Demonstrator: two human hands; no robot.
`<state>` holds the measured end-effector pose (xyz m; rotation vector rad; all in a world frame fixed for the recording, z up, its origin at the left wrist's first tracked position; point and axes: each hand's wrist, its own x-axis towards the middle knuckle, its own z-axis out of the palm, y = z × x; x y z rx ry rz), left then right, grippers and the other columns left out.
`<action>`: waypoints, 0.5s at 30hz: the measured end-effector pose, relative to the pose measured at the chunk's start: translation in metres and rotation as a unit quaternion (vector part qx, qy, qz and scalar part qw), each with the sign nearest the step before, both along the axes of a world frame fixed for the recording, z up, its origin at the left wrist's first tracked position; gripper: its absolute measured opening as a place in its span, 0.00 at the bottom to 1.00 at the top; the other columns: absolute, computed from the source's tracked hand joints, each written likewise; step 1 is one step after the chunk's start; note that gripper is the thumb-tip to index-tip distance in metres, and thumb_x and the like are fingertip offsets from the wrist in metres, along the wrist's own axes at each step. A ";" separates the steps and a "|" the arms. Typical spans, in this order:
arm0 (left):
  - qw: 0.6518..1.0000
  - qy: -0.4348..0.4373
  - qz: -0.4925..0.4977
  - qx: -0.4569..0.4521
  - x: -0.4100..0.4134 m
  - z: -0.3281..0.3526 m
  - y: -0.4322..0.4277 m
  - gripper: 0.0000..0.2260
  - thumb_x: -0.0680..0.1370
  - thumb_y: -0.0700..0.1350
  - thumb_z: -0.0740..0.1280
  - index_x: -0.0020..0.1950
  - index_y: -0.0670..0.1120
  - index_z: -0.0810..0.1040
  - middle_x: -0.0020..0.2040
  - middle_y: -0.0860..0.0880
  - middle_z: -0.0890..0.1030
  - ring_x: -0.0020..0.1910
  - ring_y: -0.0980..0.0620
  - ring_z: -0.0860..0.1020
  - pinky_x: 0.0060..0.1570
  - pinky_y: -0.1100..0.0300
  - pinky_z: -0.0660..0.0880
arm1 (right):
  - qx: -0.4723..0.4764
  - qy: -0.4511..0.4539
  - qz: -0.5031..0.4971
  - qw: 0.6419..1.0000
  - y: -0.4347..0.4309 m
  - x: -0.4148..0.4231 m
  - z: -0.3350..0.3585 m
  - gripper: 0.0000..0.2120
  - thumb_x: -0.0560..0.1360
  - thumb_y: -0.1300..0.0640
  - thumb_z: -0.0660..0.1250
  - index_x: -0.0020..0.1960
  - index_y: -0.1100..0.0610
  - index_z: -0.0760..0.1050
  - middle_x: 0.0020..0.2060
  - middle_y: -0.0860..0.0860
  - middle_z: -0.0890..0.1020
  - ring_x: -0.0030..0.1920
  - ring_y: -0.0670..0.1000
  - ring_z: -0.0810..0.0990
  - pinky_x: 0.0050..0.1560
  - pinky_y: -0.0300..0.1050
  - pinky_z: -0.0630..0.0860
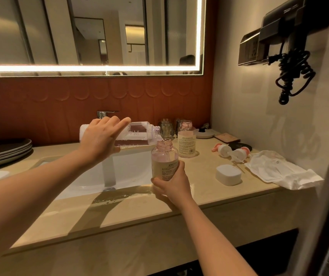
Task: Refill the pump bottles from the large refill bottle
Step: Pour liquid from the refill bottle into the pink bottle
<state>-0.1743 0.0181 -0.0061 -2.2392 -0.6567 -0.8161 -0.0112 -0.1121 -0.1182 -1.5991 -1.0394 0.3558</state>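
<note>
My left hand (99, 139) grips the large clear refill bottle (137, 136), tipped almost flat with its open mouth over the neck of a small clear pump bottle (164, 158). My right hand (174, 185) holds that small bottle upright from below, at the sink's right edge. Liquid runs from one mouth into the other. A second small bottle (187, 139), uncapped and partly filled with pinkish liquid, stands on the counter behind. Two white and pink pump heads (233, 151) lie on the counter to the right.
The white sink (127, 172) and chrome tap (104, 114) lie under my left arm. Grey plates (4, 152) are stacked at the left. A white soap-like box (228, 174), a crumpled white bag (279, 169), metal cups (166, 128) and a wall hair dryer (291, 36) are on the right.
</note>
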 end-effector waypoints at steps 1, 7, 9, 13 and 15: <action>1.000 0.000 -0.001 0.001 0.000 0.000 0.000 0.42 0.52 0.44 0.83 0.61 0.45 0.67 0.42 0.42 0.78 0.36 0.43 0.75 0.35 0.53 0.73 | 0.000 0.001 0.001 1.000 0.000 0.000 0.000 0.37 0.66 0.53 0.75 0.67 0.50 0.57 0.60 0.48 0.72 0.57 0.48 0.71 0.57 0.46 0.75; 1.000 0.000 0.000 -0.003 0.001 -0.001 0.002 0.42 0.53 0.44 0.83 0.62 0.45 0.67 0.43 0.42 0.78 0.37 0.43 0.76 0.36 0.52 0.74 | -0.002 0.002 -0.001 1.000 -0.001 0.000 0.000 0.37 0.67 0.53 0.75 0.67 0.50 0.57 0.61 0.48 0.72 0.57 0.48 0.71 0.57 0.46 0.74; 1.000 0.000 0.001 -0.005 0.001 -0.001 0.003 0.42 0.53 0.44 0.83 0.62 0.46 0.66 0.44 0.42 0.77 0.37 0.43 0.75 0.36 0.52 0.74 | -0.004 0.001 -0.002 1.000 -0.001 0.000 0.000 0.37 0.67 0.52 0.75 0.67 0.50 0.57 0.61 0.48 0.72 0.60 0.50 0.72 0.59 0.47 0.74; 1.000 -0.001 0.003 -0.003 0.001 -0.001 0.003 0.42 0.53 0.44 0.83 0.62 0.46 0.66 0.44 0.43 0.77 0.37 0.43 0.75 0.36 0.52 0.73 | -0.003 0.005 0.002 1.000 -0.001 0.000 0.000 0.37 0.67 0.53 0.75 0.68 0.50 0.57 0.61 0.48 0.72 0.61 0.50 0.72 0.59 0.48 0.74; 1.000 -0.001 0.002 -0.002 0.001 -0.001 0.003 0.42 0.54 0.44 0.83 0.62 0.46 0.66 0.44 0.43 0.77 0.37 0.43 0.75 0.36 0.52 0.73 | -0.003 0.006 0.001 1.000 -0.001 0.000 0.000 0.37 0.67 0.53 0.75 0.68 0.50 0.57 0.61 0.47 0.72 0.61 0.50 0.72 0.59 0.48 0.74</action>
